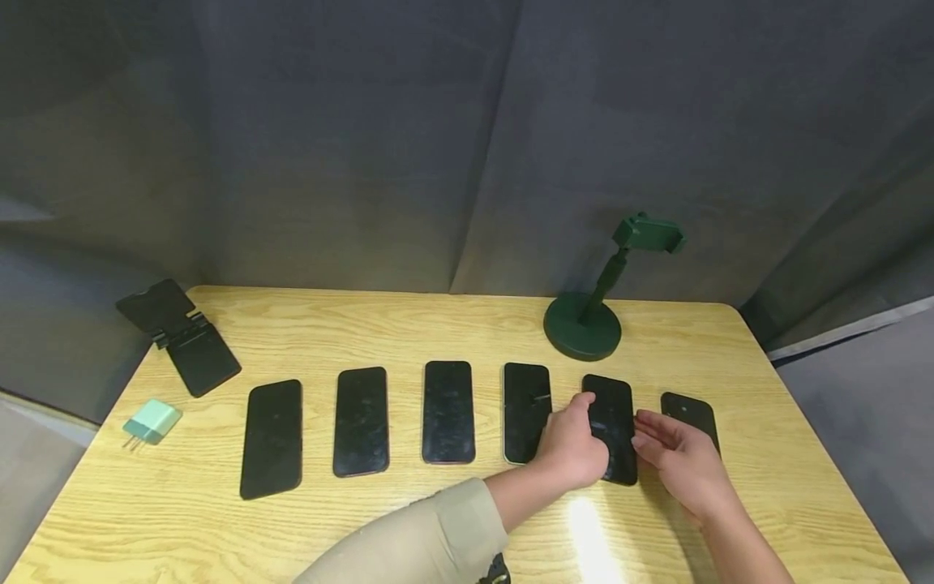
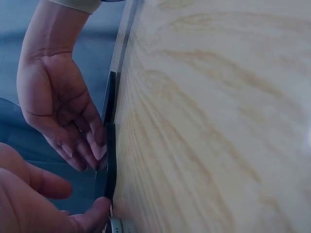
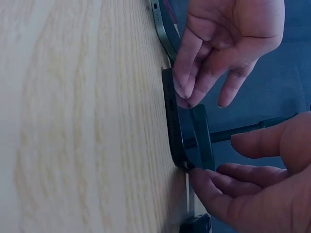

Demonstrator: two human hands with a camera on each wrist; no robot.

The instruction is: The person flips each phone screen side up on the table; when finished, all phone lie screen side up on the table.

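A black phone (image 1: 611, 405) lies screen up between the two hands, towards the right of a row of phones. My left hand (image 1: 576, 448) is at its left side, the index finger reaching along the upper left edge. Fingertips of my right hand (image 1: 686, 466) are right at its right edge, with the thumb apart from the other fingers in the right wrist view. That view shows the phone (image 3: 174, 121) edge-on, fingertips at both sides. A phone with a pale frame (image 1: 521, 397) is partly hidden by the left hand; another phone (image 1: 693, 410) is partly behind the right hand.
Further phones (image 1: 272, 438) lie spaced along the wooden table (image 1: 409, 332). Behind the row stands a dark green phone stand (image 1: 584, 326). At the left are a black folding stand (image 1: 200, 357) and a mint green plug adapter (image 1: 153, 420). Dark curtains (image 1: 328, 162) hang behind.
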